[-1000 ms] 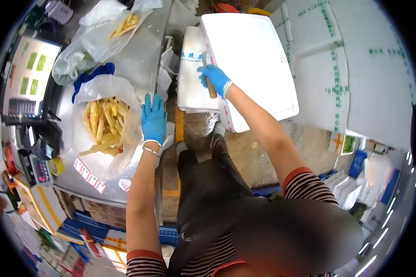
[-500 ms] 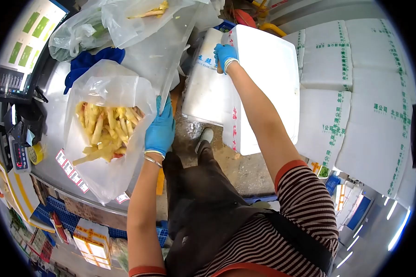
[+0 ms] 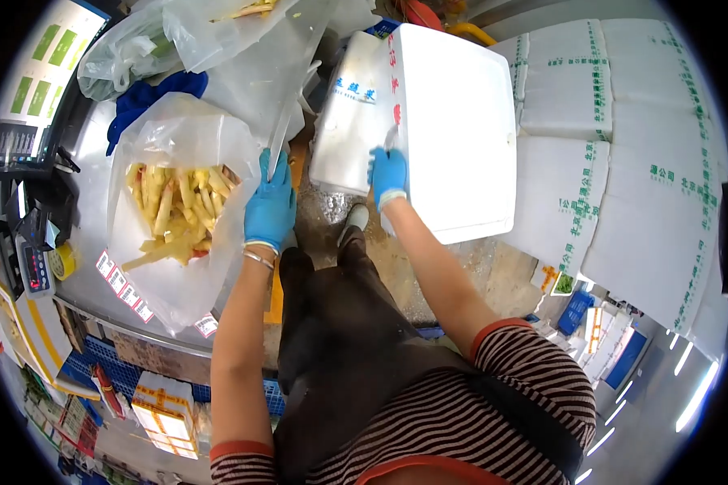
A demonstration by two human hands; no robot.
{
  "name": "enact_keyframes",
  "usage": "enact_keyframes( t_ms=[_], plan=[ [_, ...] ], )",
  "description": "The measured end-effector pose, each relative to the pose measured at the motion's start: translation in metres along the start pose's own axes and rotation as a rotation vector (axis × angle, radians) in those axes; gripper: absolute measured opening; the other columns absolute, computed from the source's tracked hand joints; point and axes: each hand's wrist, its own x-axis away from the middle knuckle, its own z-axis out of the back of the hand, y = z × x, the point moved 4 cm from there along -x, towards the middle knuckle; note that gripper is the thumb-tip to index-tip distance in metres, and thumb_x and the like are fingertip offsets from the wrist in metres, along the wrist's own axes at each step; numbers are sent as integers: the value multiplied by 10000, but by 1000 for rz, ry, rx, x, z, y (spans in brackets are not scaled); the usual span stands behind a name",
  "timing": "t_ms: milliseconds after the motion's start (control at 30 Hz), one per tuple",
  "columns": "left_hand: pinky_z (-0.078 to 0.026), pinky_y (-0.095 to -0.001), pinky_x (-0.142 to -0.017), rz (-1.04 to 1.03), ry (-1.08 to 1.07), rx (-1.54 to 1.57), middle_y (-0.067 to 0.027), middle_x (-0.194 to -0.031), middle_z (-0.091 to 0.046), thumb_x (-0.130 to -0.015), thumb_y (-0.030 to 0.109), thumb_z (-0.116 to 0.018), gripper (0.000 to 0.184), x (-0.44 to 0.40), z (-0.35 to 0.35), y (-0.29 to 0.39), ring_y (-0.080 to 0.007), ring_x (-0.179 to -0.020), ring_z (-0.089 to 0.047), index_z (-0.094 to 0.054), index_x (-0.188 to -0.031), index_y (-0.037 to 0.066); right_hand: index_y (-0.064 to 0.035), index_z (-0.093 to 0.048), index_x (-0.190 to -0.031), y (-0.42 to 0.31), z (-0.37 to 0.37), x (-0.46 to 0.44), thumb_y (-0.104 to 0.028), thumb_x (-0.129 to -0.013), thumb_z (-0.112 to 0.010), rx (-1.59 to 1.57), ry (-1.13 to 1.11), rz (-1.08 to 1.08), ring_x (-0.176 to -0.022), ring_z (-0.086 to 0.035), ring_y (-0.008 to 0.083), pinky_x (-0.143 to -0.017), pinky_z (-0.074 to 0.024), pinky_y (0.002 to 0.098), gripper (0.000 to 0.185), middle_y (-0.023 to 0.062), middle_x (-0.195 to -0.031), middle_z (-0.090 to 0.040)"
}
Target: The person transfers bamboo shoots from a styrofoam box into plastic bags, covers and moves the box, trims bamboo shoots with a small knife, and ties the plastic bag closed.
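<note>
My left hand (image 3: 270,208), in a blue glove, is closed on the edge of the metal table (image 3: 233,81). Close to it on the table lies an open clear plastic bag (image 3: 243,153) with pale yellow, stick-like pieces of produce (image 3: 188,198) inside. My right hand (image 3: 389,171), also gloved in blue, is closed at the near side of a white foam box (image 3: 461,137) with red lettering. A thin greyish sliver shows just above its fingers; what the hand holds is mostly hidden.
A second white foam box (image 3: 348,121) with blue lettering stands beside the first. Stacked white boxes (image 3: 558,105) with green print fill the right. More bags (image 3: 210,32), a blue cloth (image 3: 150,105), a scale (image 3: 35,267) and a screen (image 3: 44,73) are at the left.
My right hand has moved from the box's upper side down toward me, along its left edge. The brownish handle-like piece by it is out of sight. My left hand stays at the table edge.
</note>
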Motion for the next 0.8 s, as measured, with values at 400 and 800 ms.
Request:
enact_keyframes(
  t_ms=[400,800],
  plan=[
    [-288,-425,-1138,-42,101,74,-153,-1438,-415,-856,163,-607,391,8,4,6,-402,-1389,-276,-580,-1201,-18,-105,-533,-878,159,126,175,-184,-916,-590,67,116,-82,-456,-422,95,-397,-345,256,105,-9,-612,-482],
    [-173,-551,-1155,97,63,-74,-176,-1513,-299,-864,335,-618,576,16,40,91,-378,-1441,-170,-511,-1345,34,-50,-587,-1110,-10,383,93,-177,-914,-627,-31,527,309,-522,-456,85,-449,-384,241,237,15,-805,-571]
  ],
)
